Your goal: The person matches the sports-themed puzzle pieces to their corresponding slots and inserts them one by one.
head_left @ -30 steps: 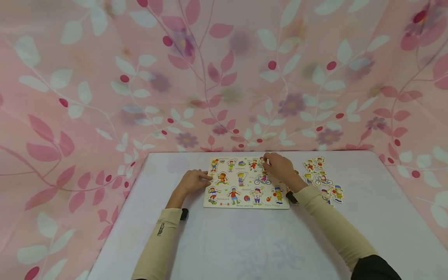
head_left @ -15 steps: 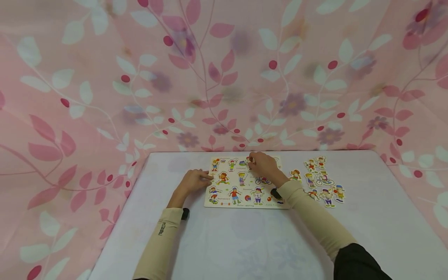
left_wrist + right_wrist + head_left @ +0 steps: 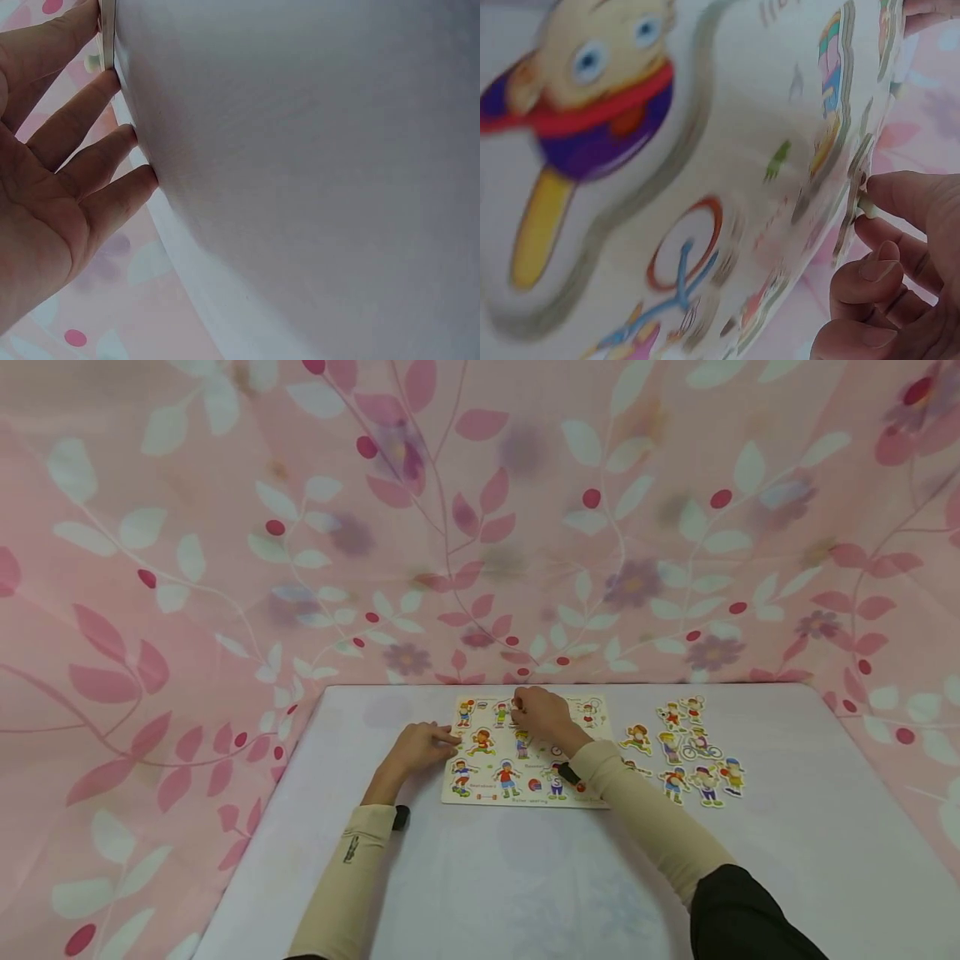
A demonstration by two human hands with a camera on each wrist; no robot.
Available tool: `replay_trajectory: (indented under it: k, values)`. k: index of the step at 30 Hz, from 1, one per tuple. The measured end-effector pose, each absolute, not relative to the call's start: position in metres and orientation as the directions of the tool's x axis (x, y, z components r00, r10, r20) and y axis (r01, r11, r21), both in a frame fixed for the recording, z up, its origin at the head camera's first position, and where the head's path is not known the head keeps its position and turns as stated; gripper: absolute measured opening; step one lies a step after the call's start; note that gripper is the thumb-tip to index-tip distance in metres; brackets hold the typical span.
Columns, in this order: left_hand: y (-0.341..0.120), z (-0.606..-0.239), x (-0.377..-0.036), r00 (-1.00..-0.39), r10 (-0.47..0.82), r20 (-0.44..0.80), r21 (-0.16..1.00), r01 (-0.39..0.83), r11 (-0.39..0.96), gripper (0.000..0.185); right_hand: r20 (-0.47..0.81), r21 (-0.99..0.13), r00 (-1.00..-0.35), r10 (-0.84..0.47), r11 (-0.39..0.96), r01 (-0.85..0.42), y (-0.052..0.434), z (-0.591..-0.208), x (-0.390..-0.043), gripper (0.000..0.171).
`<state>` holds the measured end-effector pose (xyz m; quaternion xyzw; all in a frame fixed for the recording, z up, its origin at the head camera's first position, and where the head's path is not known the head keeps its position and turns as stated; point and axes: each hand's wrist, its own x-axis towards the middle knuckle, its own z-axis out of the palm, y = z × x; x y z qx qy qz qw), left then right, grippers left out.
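Wooden and brightly printed, the puzzle board (image 3: pixel 525 752) is lying flat near the far middle of the white tabletop (image 3: pixel 525 877), with cartoon sport figures set into its face. The right hand (image 3: pixel 542 717) is reaching over the board's far row, and the right wrist view is showing its fingers (image 3: pixel 900 199) curling and pinching the small pale peg (image 3: pixel 867 204) of one puzzle piece (image 3: pixel 853 196), which is standing slightly raised at the board's edge in that view; which figure it is cannot be told, since the hand is covering it in the head view. The left hand (image 3: pixel 417 748) is resting at the board's left edge, its fingers (image 3: pixel 90 139) lying straight and a little apart, their tips pressing down on the tabletop right beside the board's thin side, gripping nothing. Loose pieces (image 3: pixel 686 747) are lying in a small cluster on the tabletop to the right of the board, near it but apart, face up. Both forearms are wearing beige sleeves, with a dark band at each wrist. Pink cloth (image 3: pixel 480 527) printed with leaves, berries and flowers is hanging behind the tabletop and draping down on both sides.
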<state>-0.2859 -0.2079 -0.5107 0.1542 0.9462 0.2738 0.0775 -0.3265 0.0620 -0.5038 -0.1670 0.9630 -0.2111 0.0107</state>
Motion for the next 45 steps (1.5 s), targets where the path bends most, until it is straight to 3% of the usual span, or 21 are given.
replay_trajectory:
  k: [33,45]
  values:
    - [-0.200,-0.507,-0.288,-0.934,0.351,-0.061,0.539,0.265,0.799,0.023,-0.044,-0.424,-0.952,-0.302,0.869,-0.256,0.051,-0.496,-0.326,0.019]
    - [-0.209,-0.511,-0.285,-0.939,0.338,-0.059,0.547,0.253,0.798,0.024,0.044,-0.404,-0.949,-0.311,0.863,-0.302,0.079,-0.488,-0.303,0.023]
